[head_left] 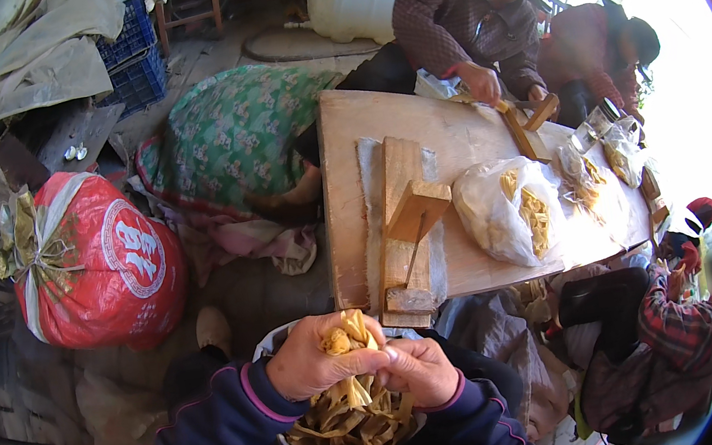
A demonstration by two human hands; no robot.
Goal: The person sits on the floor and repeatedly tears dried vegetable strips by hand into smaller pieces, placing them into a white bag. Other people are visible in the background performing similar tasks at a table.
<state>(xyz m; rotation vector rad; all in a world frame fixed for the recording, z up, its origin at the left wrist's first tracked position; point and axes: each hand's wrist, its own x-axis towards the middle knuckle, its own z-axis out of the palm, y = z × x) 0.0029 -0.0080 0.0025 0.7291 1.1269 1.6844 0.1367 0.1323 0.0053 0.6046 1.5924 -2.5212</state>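
My left hand [324, 358] is closed around a knotted bundle of pale yellow dried strips [337, 341]. Thumb and fingertips of my right hand [421, 369] pinch at the same bundle, touching the left thumb. What exactly the right fingers grip is partly hidden. Below both hands, a heap of brownish dried strips [351, 428] fills a white-rimmed container or bag on my lap. Just beyond, a wooden fixture [407, 222] with an upright block and a thin metal rod lies on a grey cloth at the near end of the wooden table [348, 114].
A clear plastic bag of yellow strips [508, 211] and a glass jar [595, 124] stand on the table. Across it, a person [464, 23] works at another wooden fixture [524, 130]. A tied red sack [95, 259] sits left. Another person [678, 327] sits right.
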